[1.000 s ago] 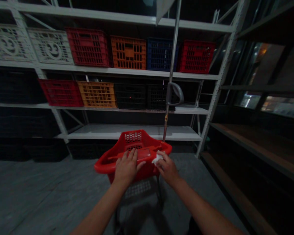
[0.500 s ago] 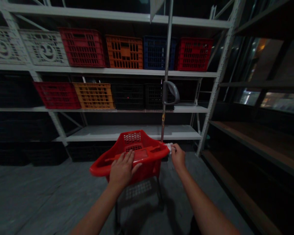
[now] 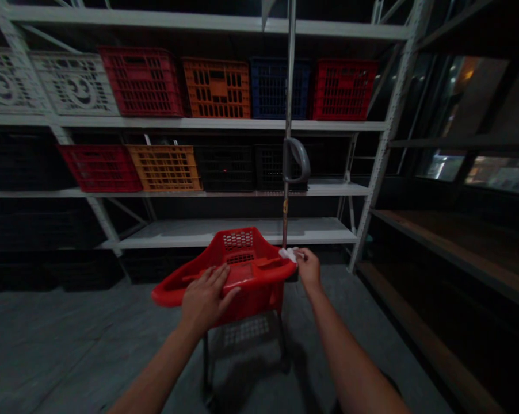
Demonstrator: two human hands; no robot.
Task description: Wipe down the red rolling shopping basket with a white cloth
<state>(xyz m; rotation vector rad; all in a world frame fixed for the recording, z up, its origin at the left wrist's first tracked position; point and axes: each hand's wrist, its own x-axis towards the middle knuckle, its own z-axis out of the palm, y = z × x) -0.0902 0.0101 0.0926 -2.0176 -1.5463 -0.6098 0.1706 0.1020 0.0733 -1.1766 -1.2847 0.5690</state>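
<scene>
A red plastic shopping cart (image 3: pixel 242 310) stands before me, with its rim and handle nearest to me. My left hand (image 3: pixel 206 294) lies on the handle left of its middle, fingers stretched over the top and thumb spread apart. At the right end of the rim, my right hand (image 3: pixel 308 269) pinches a crumpled white cloth (image 3: pixel 289 254), which touches the red plastic there. From the cart's right side rises a metal pole (image 3: pixel 290 86) with a grey loop handle (image 3: pixel 298 161) on it.
Behind the cart is a white metal rack (image 3: pixel 233 237). Its shelves hold several plastic crates, among them an orange crate (image 3: pixel 217 87), a blue crate (image 3: pixel 279 89) and a yellow crate (image 3: pixel 164 168). Dark shelving (image 3: pixel 449 253) with brown boards runs along the right. The floor (image 3: pixel 91 345) is grey.
My right hand has shifted slightly left and up, and more of the white cloth now lies over the rim's corner. My left hand and the cart's near end appear slightly farther left.
</scene>
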